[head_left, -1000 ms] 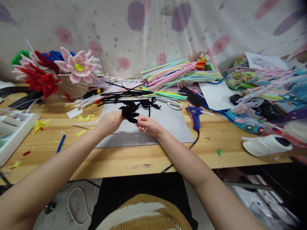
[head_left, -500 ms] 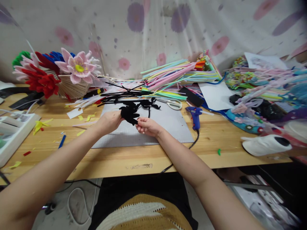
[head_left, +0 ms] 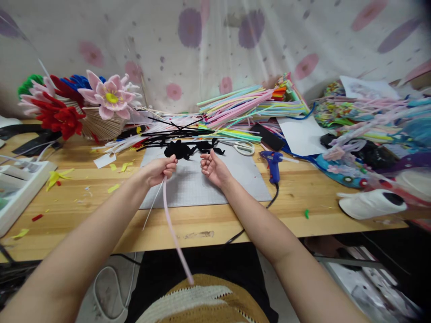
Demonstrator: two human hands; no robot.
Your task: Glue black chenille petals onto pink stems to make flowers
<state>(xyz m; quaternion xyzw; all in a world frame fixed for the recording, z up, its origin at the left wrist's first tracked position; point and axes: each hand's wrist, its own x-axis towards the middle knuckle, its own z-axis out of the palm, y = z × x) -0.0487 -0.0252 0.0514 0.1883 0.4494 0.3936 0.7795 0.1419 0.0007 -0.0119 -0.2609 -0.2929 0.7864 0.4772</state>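
Observation:
A pale pink pipe cleaner (head_left: 170, 220) hangs from my left hand (head_left: 160, 171), curving down past the table edge toward my lap. Beside it a thin whitish strand (head_left: 153, 206) also comes out from under the same closed fingers. To the right, my right hand (head_left: 215, 169) is half curled with the thumb raised, and nothing shows in it. Just beyond my left hand, a black fuzzy petalled piece (head_left: 177, 150) lies on the grey mat (head_left: 191, 190). Another black fuzzy piece (head_left: 210, 146) lies to its right, behind my right hand.
Scissors (head_left: 244, 148) and a blue glue gun (head_left: 273, 166) lie to the right. Bundles of coloured pipe cleaners (head_left: 239, 107) fill the back. Fuzzy flowers (head_left: 111, 96) stand at left, near a white tray (head_left: 32, 193). A white bottle-like object (head_left: 372, 204) lies far right.
The black petalled piece has left my hands and lies on the mat. My left hand now grips a pink pipe cleaner and a thin strand. A blue stick at left no longer shows.

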